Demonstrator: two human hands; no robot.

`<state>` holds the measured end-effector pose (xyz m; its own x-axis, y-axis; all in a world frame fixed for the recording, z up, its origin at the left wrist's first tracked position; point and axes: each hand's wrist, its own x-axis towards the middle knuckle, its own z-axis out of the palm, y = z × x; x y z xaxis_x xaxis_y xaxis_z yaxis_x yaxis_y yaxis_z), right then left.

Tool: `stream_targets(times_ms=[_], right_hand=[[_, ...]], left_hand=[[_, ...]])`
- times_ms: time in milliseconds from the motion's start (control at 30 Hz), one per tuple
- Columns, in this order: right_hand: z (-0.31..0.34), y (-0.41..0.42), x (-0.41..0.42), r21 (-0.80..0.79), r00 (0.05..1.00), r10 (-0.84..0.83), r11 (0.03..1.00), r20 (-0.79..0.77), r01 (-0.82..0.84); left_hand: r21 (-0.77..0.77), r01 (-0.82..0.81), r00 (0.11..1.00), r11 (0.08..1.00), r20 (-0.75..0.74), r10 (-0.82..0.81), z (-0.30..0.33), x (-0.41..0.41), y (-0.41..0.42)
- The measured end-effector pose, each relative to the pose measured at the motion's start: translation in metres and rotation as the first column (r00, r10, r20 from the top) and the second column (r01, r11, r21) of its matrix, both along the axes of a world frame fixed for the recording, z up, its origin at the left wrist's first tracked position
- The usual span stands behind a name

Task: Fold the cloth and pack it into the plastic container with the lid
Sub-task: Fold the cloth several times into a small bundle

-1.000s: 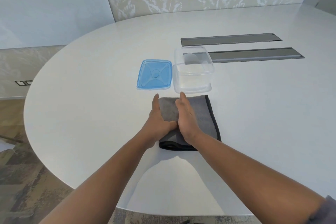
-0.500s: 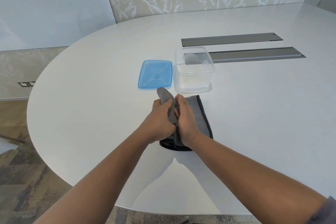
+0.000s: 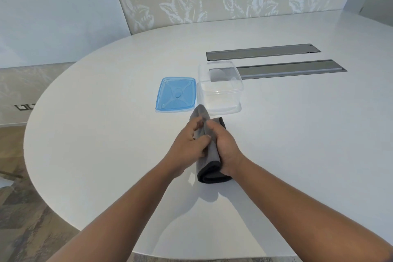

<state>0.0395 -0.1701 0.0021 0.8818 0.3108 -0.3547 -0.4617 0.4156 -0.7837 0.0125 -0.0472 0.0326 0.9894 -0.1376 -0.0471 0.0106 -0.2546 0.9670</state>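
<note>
Grip: your left hand (image 3: 188, 144) and right hand (image 3: 223, 144) are now clasping the cloth (image 3: 209, 155), which a second ago was lying flat and is gathering into a narrow bundle on the desk (image 3: 297, 134). Folding nearly finished. Container (image 3: 220, 89), open and just beyond; lid (image 3: 176, 94) beside it.

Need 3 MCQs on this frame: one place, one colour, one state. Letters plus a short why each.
1. The lid lies where?
A. on the container
B. left of the container, flat on the table
C. under the cloth

2. Lid colour?
A. blue
B. red
C. green

3. The cloth is:
A. spread flat
B. inside the container
C. bunched into a long roll between both hands

Key: 1 B, it lies beside the open container. 2 A, translucent blue. 3 C, left hand and right hand grip it.
</note>
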Motion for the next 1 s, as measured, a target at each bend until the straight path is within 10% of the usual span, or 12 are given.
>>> stream_targets(times_ms=[267,500,1000], right_hand=[[-0.005,-0.032,0.015,-0.289,0.992,-0.05,0.954,0.116,0.082],[0.0,-0.043,0.015,0.046,0.989,-0.019,0.999,-0.146,0.026],[0.001,-0.038,0.009,0.327,0.987,-0.154,0.931,-0.054,0.163]], left_hand=[[0.665,-0.025,0.961,0.746,0.221,-0.164,-0.042,0.002,-0.009],[0.752,0.043,0.947,0.658,0.178,-0.266,-0.05,0.012,-0.02],[0.727,0.116,0.951,0.676,0.115,-0.286,-0.051,0.018,-0.013]])
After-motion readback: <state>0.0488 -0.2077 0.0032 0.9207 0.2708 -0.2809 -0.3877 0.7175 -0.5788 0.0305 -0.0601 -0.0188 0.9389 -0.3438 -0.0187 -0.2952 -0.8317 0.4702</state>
